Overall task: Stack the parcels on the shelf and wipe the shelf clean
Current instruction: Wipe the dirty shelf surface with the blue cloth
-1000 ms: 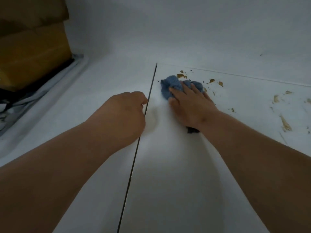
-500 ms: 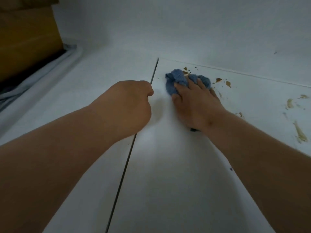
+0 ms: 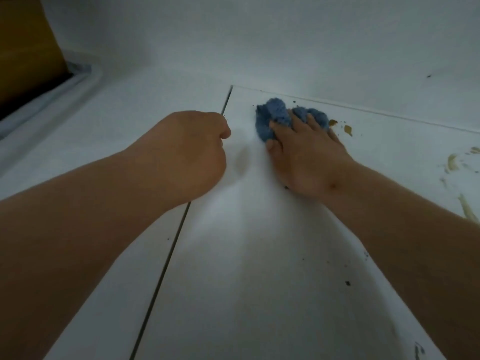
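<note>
Two bare forearms reach over the white shelf (image 3: 259, 255); left hand (image 3: 187, 157) is a closed, empty fist on the seam, right hand (image 3: 304, 157) presses flat on a blue cloth (image 3: 275, 116), brown smears (image 3: 348, 129) just beside; parcel (image 3: 23, 53) far left

White shelf (image 3: 259, 255) carries a blue cloth (image 3: 275, 115), brown smears (image 3: 348, 129) and a cardboard parcel (image 3: 26, 61).

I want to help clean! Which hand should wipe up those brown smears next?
Probably the right hand. It already presses the blue cloth flat on the shelf, next to the brown smears. The left hand is a closed fist, farther away.
</note>
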Motion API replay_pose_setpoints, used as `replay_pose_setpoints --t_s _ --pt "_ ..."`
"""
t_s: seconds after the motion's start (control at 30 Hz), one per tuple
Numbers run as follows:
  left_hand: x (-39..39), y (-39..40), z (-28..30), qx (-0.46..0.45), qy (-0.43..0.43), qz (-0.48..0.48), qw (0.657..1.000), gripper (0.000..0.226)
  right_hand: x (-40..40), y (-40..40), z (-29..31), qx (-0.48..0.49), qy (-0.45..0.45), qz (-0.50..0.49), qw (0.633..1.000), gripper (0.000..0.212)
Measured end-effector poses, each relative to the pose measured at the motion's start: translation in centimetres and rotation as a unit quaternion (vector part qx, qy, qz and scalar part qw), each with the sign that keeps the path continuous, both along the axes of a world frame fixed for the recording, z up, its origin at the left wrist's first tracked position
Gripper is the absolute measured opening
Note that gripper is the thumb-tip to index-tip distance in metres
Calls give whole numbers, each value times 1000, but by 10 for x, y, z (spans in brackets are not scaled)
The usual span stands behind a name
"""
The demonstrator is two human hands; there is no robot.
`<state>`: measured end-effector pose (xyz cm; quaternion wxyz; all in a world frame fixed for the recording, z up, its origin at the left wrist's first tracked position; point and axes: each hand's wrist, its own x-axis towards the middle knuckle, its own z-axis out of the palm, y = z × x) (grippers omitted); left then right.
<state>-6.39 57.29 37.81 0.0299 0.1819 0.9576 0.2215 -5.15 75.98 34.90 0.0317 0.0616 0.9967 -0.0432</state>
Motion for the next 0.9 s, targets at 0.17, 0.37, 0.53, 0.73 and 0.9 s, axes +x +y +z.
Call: replay_pose_setpoints --t_s 0.17,0.37,0.53,0.73,0.9 --pt "-10 16 6 -39 17 -19 999 31 48 -43 -3 -20 28 118 992 58" --pt "-18 26 2 -80 76 -17 994 27 -42 22 -1 10 6 54 998 51" --pt "-23 34 2 -139 68 -27 988 25 2 48 4 32 17 -22 999 57" --pt "-31 43 9 -215 38 -27 976 29 -36 -15 -3 -3 58 106 993 53" --pt "-34 33 5 -131 39 -17 990 26 -49 58 2 28 18 10 999 50"
